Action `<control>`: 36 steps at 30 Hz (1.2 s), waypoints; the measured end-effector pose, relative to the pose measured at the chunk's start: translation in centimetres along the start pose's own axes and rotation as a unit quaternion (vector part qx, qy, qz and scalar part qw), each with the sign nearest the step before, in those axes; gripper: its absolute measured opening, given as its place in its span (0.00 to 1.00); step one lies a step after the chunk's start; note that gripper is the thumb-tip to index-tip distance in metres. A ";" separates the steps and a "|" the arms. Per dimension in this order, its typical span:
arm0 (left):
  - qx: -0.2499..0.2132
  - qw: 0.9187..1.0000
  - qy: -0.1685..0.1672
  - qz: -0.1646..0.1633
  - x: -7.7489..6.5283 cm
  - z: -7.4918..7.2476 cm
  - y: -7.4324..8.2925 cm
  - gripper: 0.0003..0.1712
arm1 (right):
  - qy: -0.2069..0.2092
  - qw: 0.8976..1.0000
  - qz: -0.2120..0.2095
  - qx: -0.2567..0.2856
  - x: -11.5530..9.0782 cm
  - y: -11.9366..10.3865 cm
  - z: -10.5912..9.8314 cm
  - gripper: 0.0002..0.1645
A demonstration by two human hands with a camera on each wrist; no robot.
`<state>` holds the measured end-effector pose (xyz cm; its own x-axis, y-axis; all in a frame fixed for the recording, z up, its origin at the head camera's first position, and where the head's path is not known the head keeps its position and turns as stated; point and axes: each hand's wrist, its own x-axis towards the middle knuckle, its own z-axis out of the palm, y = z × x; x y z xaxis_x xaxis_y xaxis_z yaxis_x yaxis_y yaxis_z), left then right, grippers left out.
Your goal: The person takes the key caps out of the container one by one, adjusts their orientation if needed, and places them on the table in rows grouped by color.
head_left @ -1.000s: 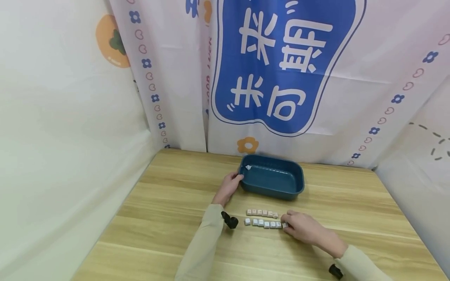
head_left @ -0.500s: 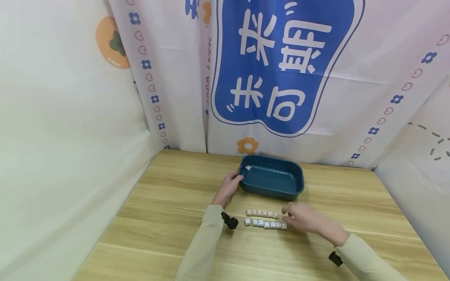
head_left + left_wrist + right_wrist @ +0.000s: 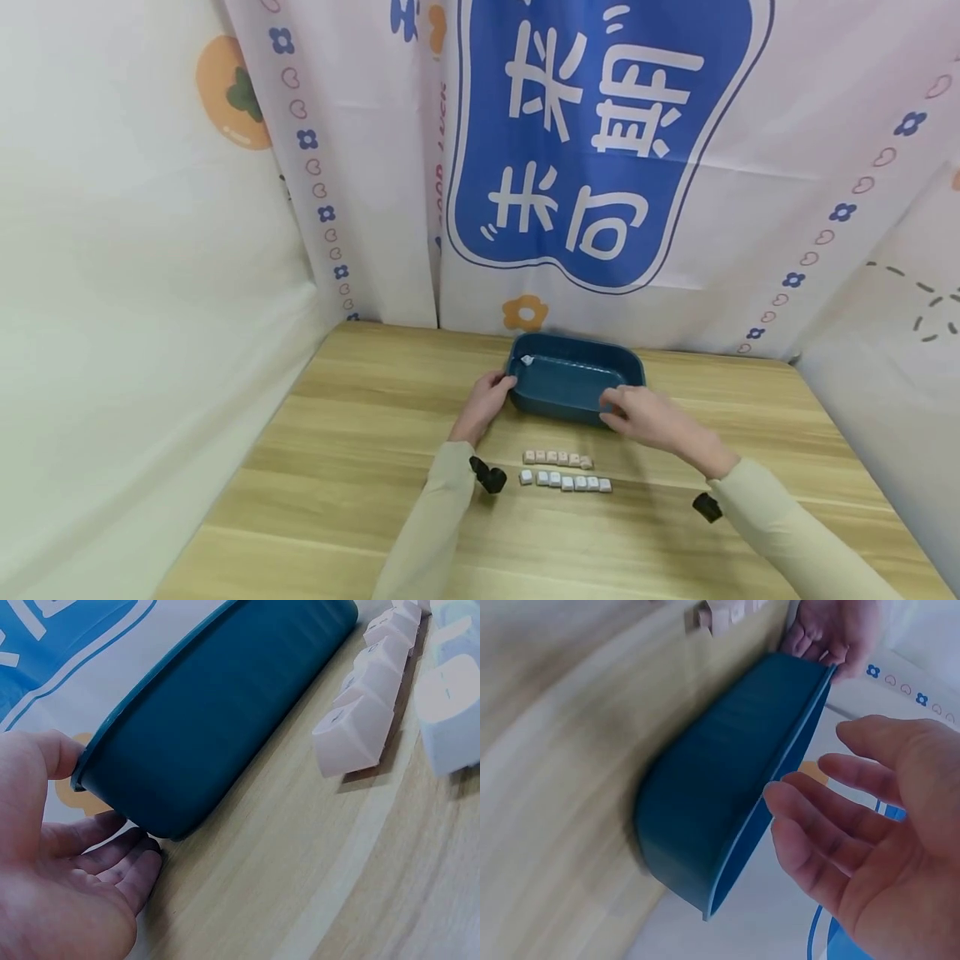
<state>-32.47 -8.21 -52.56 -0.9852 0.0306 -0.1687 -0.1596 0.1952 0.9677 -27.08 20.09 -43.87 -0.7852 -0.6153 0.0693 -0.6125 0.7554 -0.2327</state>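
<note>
My left hand (image 3: 482,406) grips the left end of a dark teal plastic basin (image 3: 557,410), thumb at the rim and fingers against the outer wall below it. Over the basin's front right rim hovers my right hand (image 3: 651,418). In the right wrist view its thumb and fingers (image 3: 802,825) are apart, with nothing visible between them. Two rows of keycaps lie in front of the basin: a pale pinkish row (image 3: 552,457) nearer to it and a white row (image 3: 567,483) behind my view's front side. A small whitish piece (image 3: 527,361) sits in the basin's left corner.
The wooden table (image 3: 360,433) carries everything. A printed fabric backdrop (image 3: 480,292) hangs just behind the basin, with plain cloth walls at the left and right. Black wrist straps (image 3: 489,476) sit on both sleeves.
My right hand has let go of the keycap at the white row's right end and moved away from me to the basin's rim. My left hand stays on the basin.
</note>
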 end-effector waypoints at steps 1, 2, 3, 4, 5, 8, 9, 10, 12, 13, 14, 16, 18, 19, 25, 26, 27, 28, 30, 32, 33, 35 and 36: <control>0.001 1.000 -0.001 0.000 0.0 0.0 0.0 0.34 | 0.005 1.000 0.001 0.000 0.3 0.1 -0.2 0.09; 0.001 1.000 -0.003 0.000 0.0 0.1 0.0 0.34 | 0.009 1.000 0.003 -0.002 0.6 0.3 -0.3 0.08; 0.000 1.000 -0.004 -0.001 0.0 0.1 0.0 0.34 | 0.012 1.000 0.004 -0.001 0.9 0.4 -0.4 0.07; -0.001 1.000 -0.004 -0.001 0.0 0.1 0.0 0.34 | 0.013 1.000 0.004 0.000 1.3 0.5 -0.4 0.06; -0.002 1.000 -0.004 0.000 0.0 0.1 0.0 0.34 | 0.013 1.000 0.004 0.000 1.7 0.7 -0.5 0.06; -0.005 1.000 -0.002 0.005 0.0 0.0 0.0 0.34 | 0.003 1.000 0.007 0.006 3.0 0.9 -0.7 0.05; -0.005 1.000 -0.001 0.006 0.0 0.0 0.0 0.34 | -0.004 1.000 0.009 0.010 3.5 0.9 -0.8 0.05; -0.004 1.000 -0.001 0.005 -0.1 -0.1 0.0 0.34 | -0.012 1.000 0.012 0.011 3.9 1.0 -0.8 0.05; 0.001 1.000 -0.001 0.002 -0.2 -0.1 0.0 0.35 | -0.036 0.999 0.019 0.016 4.6 1.0 -0.9 0.06; 0.003 1.000 -0.002 0.000 -0.3 -0.2 0.0 0.35 | -0.049 0.998 0.023 0.019 4.9 1.1 -0.9 0.07; 0.005 1.000 -0.004 -0.002 -0.3 -0.2 -0.1 0.35 | -0.062 0.998 0.027 0.020 5.2 1.1 -1.0 0.07; 0.008 1.000 -0.006 -0.004 -0.4 -0.2 -0.1 0.35 | -0.089 0.995 0.036 0.023 5.7 1.2 -1.0 0.08; 0.008 1.000 -0.007 -0.003 -0.4 -0.2 -0.1 0.35 | -0.112 0.992 0.045 0.024 6.2 1.3 -1.0 0.08; 0.006 1.000 -0.007 -0.001 -0.3 -0.2 -0.1 0.36 | -0.120 0.991 0.048 0.024 6.5 1.4 -1.0 0.08; 0.001 1.000 -0.006 0.001 -0.2 -0.1 0.2 0.35 | -0.162 0.984 0.075 0.029 7.9 2.2 -0.5 0.06; -0.001 1.000 -0.006 -0.001 -0.2 -0.1 0.2 0.35 | -0.168 0.982 0.077 0.029 8.0 2.3 -0.3 0.06; -0.005 1.000 -0.008 -0.002 -0.2 -0.1 0.2 0.35 | -0.175 0.981 0.083 0.033 8.2 2.4 -0.2 0.05; -0.006 1.000 -0.008 -0.003 -0.2 -0.1 0.2 0.35 | -0.183 0.978 0.090 0.036 8.3 2.4 0.0 0.05; -0.011 1.000 -0.009 -0.005 -0.2 -0.1 0.2 0.34 | -0.199 0.974 0.100 0.041 8.4 2.5 0.4 0.05; -0.015 1.000 -0.009 -0.007 -0.3 0.0 0.2 0.34 | -0.212 0.971 0.105 0.044 8.5 2.6 0.8 0.05; -0.017 1.000 -0.009 -0.007 -0.3 0.0 0.2 0.34 | -0.218 0.969 0.111 0.047 8.5 2.6 1.0 0.05; -0.019 1.000 -0.008 -0.007 -0.4 0.0 0.2 0.34 | -0.225 0.966 0.115 0.048 8.6 2.6 1.4 0.05; -0.018 1.000 -0.007 -0.008 -0.4 -0.1 0.2 0.34 | -0.227 0.966 0.116 0.047 8.6 2.6 1.6 0.05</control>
<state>-32.12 -8.26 -52.25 -0.9816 0.0418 -0.1865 -0.1777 0.1596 0.9710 -35.33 16.39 -45.45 -0.7668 -0.4826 -0.4233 -0.3963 0.8746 -0.2794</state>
